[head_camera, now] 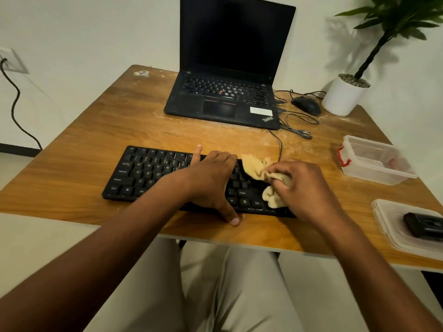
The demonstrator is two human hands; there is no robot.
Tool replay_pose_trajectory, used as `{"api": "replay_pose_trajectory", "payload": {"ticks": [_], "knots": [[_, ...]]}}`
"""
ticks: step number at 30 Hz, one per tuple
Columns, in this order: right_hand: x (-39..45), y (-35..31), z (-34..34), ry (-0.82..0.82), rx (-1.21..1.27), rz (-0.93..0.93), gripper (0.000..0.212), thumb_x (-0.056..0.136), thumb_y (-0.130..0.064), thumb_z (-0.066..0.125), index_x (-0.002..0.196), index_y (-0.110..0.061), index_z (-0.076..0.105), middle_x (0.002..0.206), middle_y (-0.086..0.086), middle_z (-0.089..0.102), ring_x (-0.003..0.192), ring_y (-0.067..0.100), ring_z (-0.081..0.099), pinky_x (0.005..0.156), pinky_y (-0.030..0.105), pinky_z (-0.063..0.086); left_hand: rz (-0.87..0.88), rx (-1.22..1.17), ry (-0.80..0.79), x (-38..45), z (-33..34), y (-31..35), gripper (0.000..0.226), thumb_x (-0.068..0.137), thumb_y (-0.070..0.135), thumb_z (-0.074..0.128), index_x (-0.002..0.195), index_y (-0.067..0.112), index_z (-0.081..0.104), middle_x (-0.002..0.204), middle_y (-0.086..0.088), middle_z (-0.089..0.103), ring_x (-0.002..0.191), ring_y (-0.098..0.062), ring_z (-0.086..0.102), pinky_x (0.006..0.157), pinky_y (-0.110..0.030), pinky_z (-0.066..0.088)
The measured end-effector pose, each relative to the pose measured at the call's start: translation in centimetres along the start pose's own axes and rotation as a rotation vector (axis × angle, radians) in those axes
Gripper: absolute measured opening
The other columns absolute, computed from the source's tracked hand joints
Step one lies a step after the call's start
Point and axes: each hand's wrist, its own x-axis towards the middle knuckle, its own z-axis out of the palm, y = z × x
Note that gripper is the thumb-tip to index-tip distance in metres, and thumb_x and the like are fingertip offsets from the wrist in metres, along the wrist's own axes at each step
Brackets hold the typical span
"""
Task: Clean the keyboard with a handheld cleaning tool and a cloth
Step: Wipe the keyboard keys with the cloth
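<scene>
Pale walls (pixel 91 27) close the room behind a wood-grain counter (pixel 96 144) whose top is scuffed and dusted with pale powder, thickest around the open black laptop (pixel 230 68) at the back. A potted plant (pixel 347 94) in a white pot stands at the far right corner, with a black mouse (pixel 306 105) and loose cables just beside it. The black keyboard (pixel 143 173) lies near the front edge. A clear plastic box (pixel 376 161) with a red latch sits to the right, and nearer still a clear lid (pixel 388 216) carries a small black device (pixel 424 227). The left hand (pixel 211 180) lies spread flat on the keyboard's middle, thumb on the counter in front. The right hand (pixel 304 185) grips a crumpled tan cloth (pixel 254 170) over the keyboard's right end. At far left, a wall socket (pixel 12 59) holds a black cord.
</scene>
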Motion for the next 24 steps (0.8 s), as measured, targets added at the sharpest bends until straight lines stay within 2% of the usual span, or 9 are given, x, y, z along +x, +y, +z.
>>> {"api": "replay_pose_trajectory", "payload": {"ticks": [2, 3, 6, 10, 12, 15, 17, 22, 24], "knots": [[0.2, 0.9, -2.1, -0.074, -0.015, 0.056, 0.021, 0.093, -0.017, 0.073, 0.11, -0.029, 0.078, 0.111, -0.015, 0.068, 0.086, -0.007, 0.058, 0.063, 0.006, 0.041, 0.005, -0.002, 0.0, 0.1, 0.1, -0.1, 0.147, 0.061, 0.08, 0.076, 0.163, 0.017, -0.009, 0.172, -0.001, -0.002, 0.158, -0.022, -0.009, 0.12, -0.061, -0.02], [0.3, 1.0, -2.8, -0.049, -0.029, 0.071, 0.022, 0.093, -0.017, 0.074, 0.111, -0.029, 0.078, 0.111, -0.014, 0.068, 0.085, -0.008, 0.057, 0.06, 0.005, 0.043, 0.007, -0.002, 0.001, 0.1, 0.1, -0.1, 0.147, 0.061, 0.08, 0.076, 0.163, 0.017, -0.009, 0.172, -0.001, -0.002, 0.158, -0.022, -0.009, 0.12, -0.061, -0.02], [-0.2, 0.3, -2.6, 0.068, -0.028, 0.02, 0.028, 0.093, -0.008, 0.07, 0.116, -0.024, 0.076, 0.11, -0.012, 0.065, 0.09, -0.006, 0.055, 0.075, 0.002, 0.044, 0.011, 0.0, 0.014, 0.1, 0.1, -0.1, 0.148, 0.06, 0.081, 0.077, 0.163, 0.017, -0.008, 0.172, -0.002, -0.001, 0.158, -0.022, -0.008, 0.12, -0.061, -0.02], [-3.0, -1.1, 0.9, -0.014, -0.04, -0.092, 0.035, 0.092, -0.003, 0.067, 0.119, -0.024, 0.076, 0.116, -0.011, 0.063, 0.103, 0.002, 0.057, 0.092, 0.017, 0.049, 0.003, -0.002, 0.007, 0.2, 0.1, -0.1, 0.148, 0.059, 0.081, 0.076, 0.163, 0.017, -0.008, 0.172, -0.001, -0.001, 0.158, -0.022, -0.008, 0.12, -0.061, -0.02], [-3.5, -0.2, 1.2, 0.015, -0.072, -0.092, 0.034, 0.09, -0.002, 0.069, 0.116, -0.021, 0.078, 0.115, -0.007, 0.064, 0.108, 0.01, 0.057, 0.098, 0.029, 0.05, 0.004, 0.0, 0.008, 0.2, 0.1, -0.1, 0.148, 0.059, 0.081, 0.076, 0.163, 0.017, -0.007, 0.172, -0.002, -0.001, 0.158, -0.022, -0.008, 0.12, -0.062, -0.019], [-2.6, 1.5, -0.3, 0.082, -0.1, 0.029, 0.032, 0.089, -0.005, 0.07, 0.114, -0.023, 0.078, 0.109, -0.01, 0.063, 0.103, 0.01, 0.057, 0.093, 0.028, 0.05, 0.008, 0.001, 0.012, 0.3, 0.1, -0.2, 0.149, 0.058, 0.081, 0.077, 0.163, 0.017, -0.007, 0.172, -0.002, 0.0, 0.158, -0.023, -0.007, 0.12, -0.063, -0.018], [-1.6, 1.4, -0.3, 0.115, -0.116, 0.029, 0.032, 0.09, -0.004, 0.069, 0.115, -0.022, 0.078, 0.106, -0.008, 0.064, 0.101, 0.011, 0.059, 0.089, 0.026, 0.049, 0.006, 0.005, 0.009, 0.3, 0.0, -0.2, 0.149, 0.058, 0.081, 0.077, 0.163, 0.016, -0.007, 0.172, -0.002, 0.001, 0.158, -0.023, -0.007, 0.12, -0.063, -0.018], [-3.0, -0.7, 1.3, -0.018, -0.144, -0.11, 0.034, 0.091, -0.004, 0.067, 0.117, -0.023, 0.077, 0.113, -0.008, 0.065, 0.109, 0.011, 0.054, 0.094, 0.026, 0.045, -0.003, 0.021, -0.002, 0.2, -0.2, 0.1, 0.149, 0.058, 0.081, 0.077, 0.163, 0.015, -0.007, 0.172, -0.002, 0.0, 0.158, -0.023, -0.007, 0.12, -0.063, -0.017], [-4.0, -0.2, 0.4, -0.05, -0.128, -0.088, 0.033, 0.089, -0.007, 0.069, 0.115, -0.026, 0.079, 0.113, -0.01, 0.065, 0.108, 0.01, 0.056, 0.095, 0.029, 0.048, -0.001, 0.019, 0.0, 0.2, -0.2, 0.2, 0.149, 0.058, 0.081, 0.077, 0.163, 0.015, -0.007, 0.172, -0.002, 0.0, 0.158, -0.023, -0.006, 0.12, -0.064, -0.016]]}}
